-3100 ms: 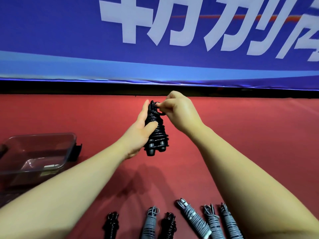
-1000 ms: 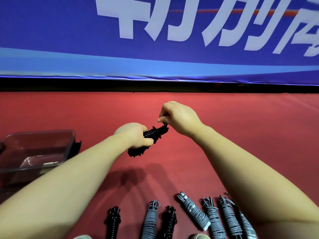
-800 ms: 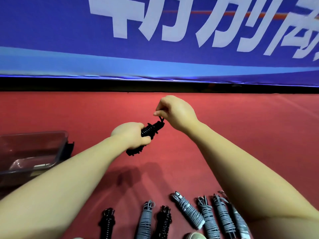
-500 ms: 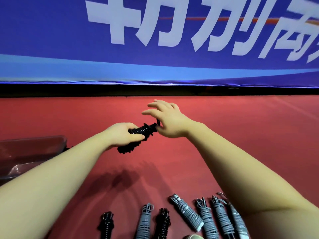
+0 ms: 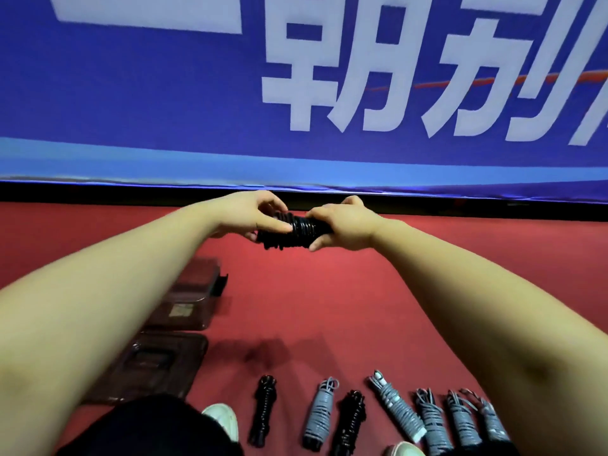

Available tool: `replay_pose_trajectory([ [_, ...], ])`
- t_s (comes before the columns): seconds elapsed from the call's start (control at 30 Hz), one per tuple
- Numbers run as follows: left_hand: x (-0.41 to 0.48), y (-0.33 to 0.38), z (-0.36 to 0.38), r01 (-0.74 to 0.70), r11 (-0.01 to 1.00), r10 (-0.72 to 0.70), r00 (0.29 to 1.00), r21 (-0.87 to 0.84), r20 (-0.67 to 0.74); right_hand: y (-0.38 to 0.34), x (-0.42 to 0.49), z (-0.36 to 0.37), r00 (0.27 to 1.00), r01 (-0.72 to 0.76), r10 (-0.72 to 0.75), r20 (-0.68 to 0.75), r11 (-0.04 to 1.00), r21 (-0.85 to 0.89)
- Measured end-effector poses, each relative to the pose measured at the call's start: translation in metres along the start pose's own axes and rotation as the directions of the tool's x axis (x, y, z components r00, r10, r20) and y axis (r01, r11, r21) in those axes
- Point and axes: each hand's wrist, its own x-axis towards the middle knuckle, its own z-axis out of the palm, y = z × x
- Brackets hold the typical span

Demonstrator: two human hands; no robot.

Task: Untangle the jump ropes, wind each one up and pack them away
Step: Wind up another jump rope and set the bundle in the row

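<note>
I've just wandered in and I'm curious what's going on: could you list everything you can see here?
Floor: one, red, throughout.
Banner: one, blue with white characters, behind.
Held rope: one, black, wound, in mid-air, centre.
Black ropes: two, wound, near row on floor.
Grey ropes: five, wound, same row, mostly right.
Plastic box: one, clear tinted, floor left.
Lid: one, clear tinted, floor, nearer than box.
Shoes: two, white, bottom edge.
Left hand: grips held rope's left end.
Right hand: grips its right end.
</note>
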Motion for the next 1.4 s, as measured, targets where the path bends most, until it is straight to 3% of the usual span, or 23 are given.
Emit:
replay_pose_trajectory([
  [0.13,-0.050,-0.005,-0.020,-0.071,0.986,0.071,0.997,0.148,0.008,-0.035,-0.012,-0.011,0.999,0.018,-0.019,-0.025,0.999,-0.041],
  [0.23,-0.067,-0.016,-0.032,-0.047,0.993,0.049,0.999,0.109,-0.013,-0.061,-0.008,-0.011,0.994,0.070,-0.079,-0.082,0.992,-0.106],
  [0.37,-0.069,-0.049,-0.054,0.005,0.999,-0.005,1.000,-0.049,-0.006,-0.084,0.016,-0.003,0.982,0.151,-0.137,-0.129,0.983,0.105],
  [0.63,-0.013,-0.152,-0.094,0.101,0.989,-0.097,0.994,-0.105,0.049,-0.093,0.117,0.069,0.968,0.236,-0.220,-0.124,0.963,0.134],
  [0.97,0.047,-0.307,-0.139,0.319,0.930,-0.318,0.947,-0.181,0.033,-0.116,0.276,0.182,0.931,0.322,-0.362,0.049,0.876,0.359],
  [1.13,0.045,-0.389,-0.148,0.443,0.893,-0.414,0.878,0.081,-0.242,-0.140,0.328,0.233,0.930,0.234,-0.332,0.159,0.866,0.442],
  [1.27,0.049,-0.468,-0.130,0.543,0.767,-0.497,0.840,0.343,-0.218,-0.159,0.377,0.285,0.904,0.179,-0.313,0.290,0.895,0.409],
  [1.4,0.069,-0.498,-0.116,0.476,0.759,-0.405,0.879,0.443,-0.252,-0.171,0.402,0.321,0.918,0.127,-0.257,0.303,0.913,0.388],
])
